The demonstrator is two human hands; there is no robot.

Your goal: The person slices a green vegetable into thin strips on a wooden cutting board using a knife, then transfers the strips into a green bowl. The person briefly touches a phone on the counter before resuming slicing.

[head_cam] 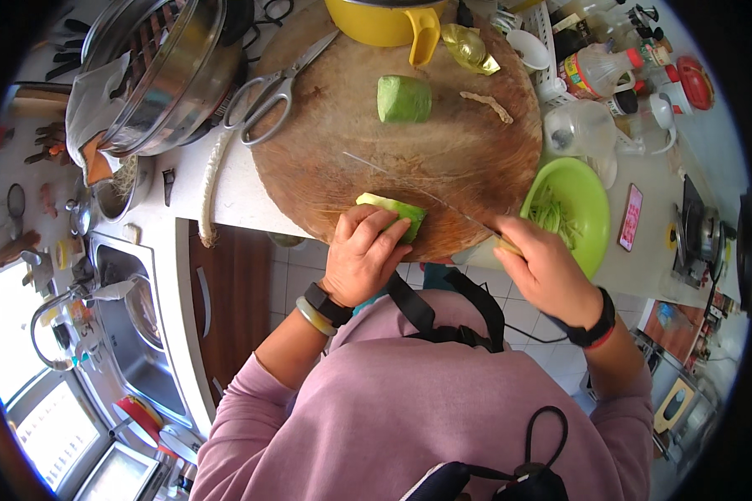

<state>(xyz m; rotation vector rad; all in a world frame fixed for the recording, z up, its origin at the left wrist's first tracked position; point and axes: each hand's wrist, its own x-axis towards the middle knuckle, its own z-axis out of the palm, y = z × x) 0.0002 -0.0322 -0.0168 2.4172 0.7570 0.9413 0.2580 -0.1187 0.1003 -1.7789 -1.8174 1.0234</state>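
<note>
My left hand (365,250) presses a piece of green vegetable (415,220) onto the near part of a round wooden chopping board (326,119). Part of that piece is covered by my fingers. In my right hand (548,266) is the handle of a kitchen knife (413,192), its thin blade seen nearly edge-on and slanting up to the left, beyond the piece. A second chunk of peeled green vegetable (404,99) rests farther back on the board. Right of the board, a lime-green bowl (592,188) contains pale green shreds (551,216).
Grey-handled scissors (282,87) lie at the board's left edge, near a stacked metal steamer (169,81). A yellow pot (376,22), a gold wrapper (470,50) and a dried root-like piece (489,105) sit at the back. Bottles (595,72) and a phone (630,217) are on the right.
</note>
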